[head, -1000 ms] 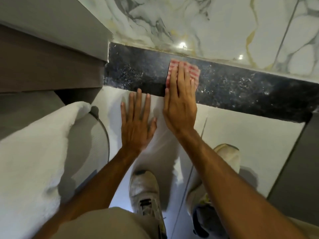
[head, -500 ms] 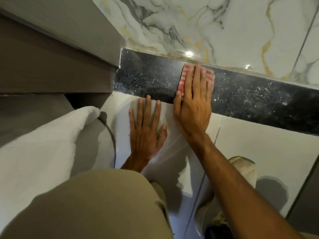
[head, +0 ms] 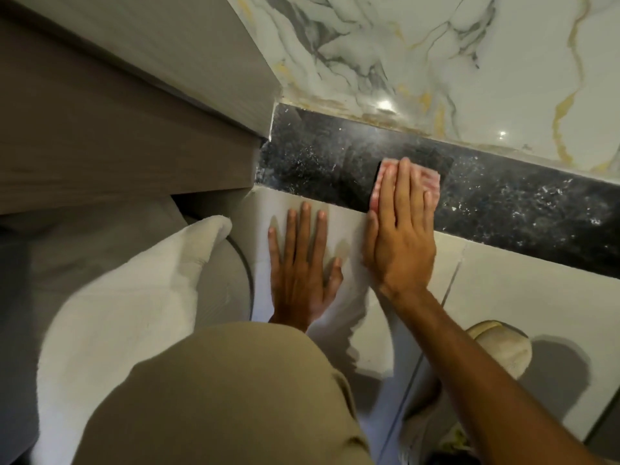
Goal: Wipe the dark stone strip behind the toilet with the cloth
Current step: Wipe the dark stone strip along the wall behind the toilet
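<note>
A dark speckled stone strip (head: 315, 162) runs across the floor below the marble wall. A folded red-and-white checked cloth (head: 431, 181) lies on the strip. My right hand (head: 401, 229) lies flat on the cloth with the fingers straight, pressing it down; only the cloth's left and right edges show. My left hand (head: 302, 263) rests flat on the pale floor tile just left of the right hand, fingers spread, holding nothing. Its fingertips stop short of the strip.
A white-and-gold marble wall (head: 436, 62) rises behind the strip. A brown wooden cabinet (head: 100, 129) juts out at left. A white towel (head: 117, 297) lies over a round rim at lower left. My knee (head: 218, 397) and shoe (head: 500, 347) are below.
My right hand has slid the cloth a little to the right along the strip. The view has shifted, and my knee has come up into the lower frame. The left hand stays planted.
</note>
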